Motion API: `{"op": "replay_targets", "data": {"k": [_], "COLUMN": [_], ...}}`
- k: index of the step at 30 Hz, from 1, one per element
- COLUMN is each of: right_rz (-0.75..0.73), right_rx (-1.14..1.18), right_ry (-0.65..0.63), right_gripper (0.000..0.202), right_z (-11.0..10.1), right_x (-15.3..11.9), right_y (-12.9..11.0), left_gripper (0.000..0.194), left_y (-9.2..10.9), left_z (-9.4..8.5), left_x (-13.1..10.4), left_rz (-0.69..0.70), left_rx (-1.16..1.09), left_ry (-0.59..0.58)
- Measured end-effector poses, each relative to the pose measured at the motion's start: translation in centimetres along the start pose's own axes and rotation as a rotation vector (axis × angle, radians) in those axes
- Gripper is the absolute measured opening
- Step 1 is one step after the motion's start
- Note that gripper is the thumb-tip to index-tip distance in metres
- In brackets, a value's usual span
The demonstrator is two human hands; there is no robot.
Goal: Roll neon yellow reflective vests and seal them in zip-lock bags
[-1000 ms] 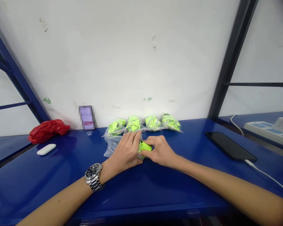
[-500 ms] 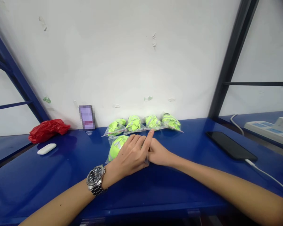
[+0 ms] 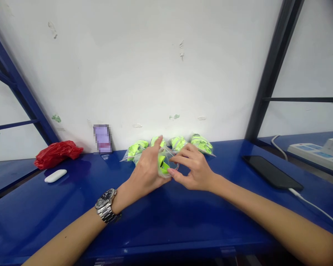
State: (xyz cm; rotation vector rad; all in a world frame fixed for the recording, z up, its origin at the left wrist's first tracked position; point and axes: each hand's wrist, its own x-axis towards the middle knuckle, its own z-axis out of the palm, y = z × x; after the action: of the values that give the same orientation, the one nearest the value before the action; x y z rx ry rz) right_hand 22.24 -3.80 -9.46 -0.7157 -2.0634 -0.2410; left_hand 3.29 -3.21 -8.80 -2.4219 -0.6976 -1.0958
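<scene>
Between my hands is a clear zip bag (image 3: 168,152), its mouth turned toward me and spread apart. Inside it shows a bundled neon-yellow cloth (image 3: 163,165) with a dark patch. My left hand (image 3: 145,167), with a metal watch (image 3: 107,205) at the wrist, wraps the bag's left side, thumb pointing up. On the other side my right hand (image 3: 196,168) has its thumb and fingertips on the rim of the bag's opening. Behind them, several similar bags of yellow cloth with grey reflective strips, such as the rightmost bag (image 3: 202,144), stand along the wall.
A red plastic bag (image 3: 57,154) and a white oval case (image 3: 55,176) lie at the left of the blue table (image 3: 161,225). An upright phone (image 3: 103,139) leans on the wall. At the right are a charging black phone (image 3: 272,171) and a power strip (image 3: 316,153).
The bag has been tilted up off its side, its mouth now facing me. My right hand has moved out from behind my left, and my left thumb has risen.
</scene>
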Motion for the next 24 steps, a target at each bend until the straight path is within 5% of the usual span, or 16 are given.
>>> {"op": "replay_targets", "data": {"k": [4, 7, 11, 16, 24], "right_rz": [-0.058, -0.030, -0.041, -0.054, -0.032], "right_rx": [-0.002, 0.023, 0.002, -0.022, 0.015], "right_ry": [-0.048, -0.136, -0.178, -0.224, -0.365], "right_gripper": [0.030, 0.026, 0.016, 0.010, 0.015], "right_z": [-1.7, -2.6, -3.3, -4.3, -6.2], "right_x": [1.1, 1.8, 2.8, 4.3, 6.6], "right_y": [0.0, 0.2, 1.0, 3.0, 3.5], "left_gripper": [0.109, 0.110, 0.090, 0.034, 0.026], "left_y": [-0.4, -0.5, -1.6, -4.7, -7.1], "left_z": [-1.3, -2.3, -3.8, -6.5, -8.3], "left_x": [1.1, 1.9, 2.9, 4.5, 5.0], "left_rz": [-0.316, -0.421, -0.396, -0.370, -0.339], "left_rx": [-0.151, -0.281, -0.435, -0.551, -0.601], "left_ry": [0.055, 0.020, -0.167, -0.375, -0.524]}}
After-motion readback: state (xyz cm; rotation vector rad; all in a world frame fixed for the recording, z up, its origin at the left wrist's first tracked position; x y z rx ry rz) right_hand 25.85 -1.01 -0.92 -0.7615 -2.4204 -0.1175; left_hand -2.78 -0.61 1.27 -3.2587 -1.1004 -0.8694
